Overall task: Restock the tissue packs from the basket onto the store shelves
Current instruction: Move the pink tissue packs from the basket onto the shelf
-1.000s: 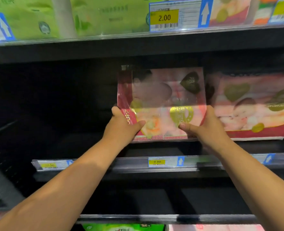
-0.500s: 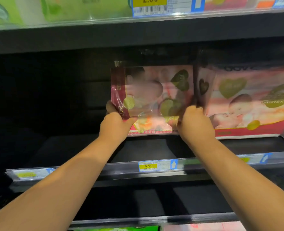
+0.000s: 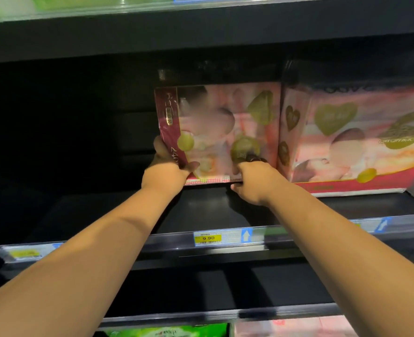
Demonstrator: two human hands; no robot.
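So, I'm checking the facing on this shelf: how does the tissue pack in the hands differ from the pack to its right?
The held pack is gripped at its lower corners by the left hand and right hand; the shelved pack is untouched. The held pack looks narrower, with a dark red side strip; the shelved pack looks wider. Both are pink with olive hearts.

Two pink tissue packs (image 3: 225,117) (image 3: 359,142) on the middle shelf (image 3: 201,210), two hands (image 3: 164,176) (image 3: 254,183), one readable price label (image 3: 208,238).

Fingers of right hand (image 3: 254,181) hide between tissue pack (image 3: 220,122) and neighbouring pack (image 3: 346,142).
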